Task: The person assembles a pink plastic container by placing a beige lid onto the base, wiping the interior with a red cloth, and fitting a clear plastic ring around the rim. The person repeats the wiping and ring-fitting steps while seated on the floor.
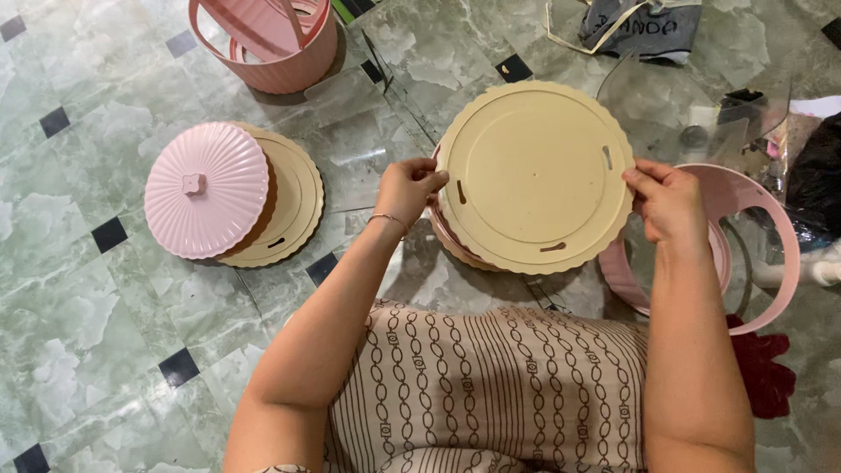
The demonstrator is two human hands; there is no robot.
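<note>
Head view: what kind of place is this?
Probably a home floor used for hand assembly work. Green marble-pattern floor tiles, a round beige scalloped plastic plate held at its edges by both hands, and a pink ribbed plastic lid on another beige plate nearby.

The round tray I hold is plain cream-beige with a scalloped edge. Beside it, the ribbed lid is pale pink, lying on another cream tray. The ridged basket and the ring are pink too. The floor is marbled green with small black squares. My dress is beige with brown chain stripes.
</note>
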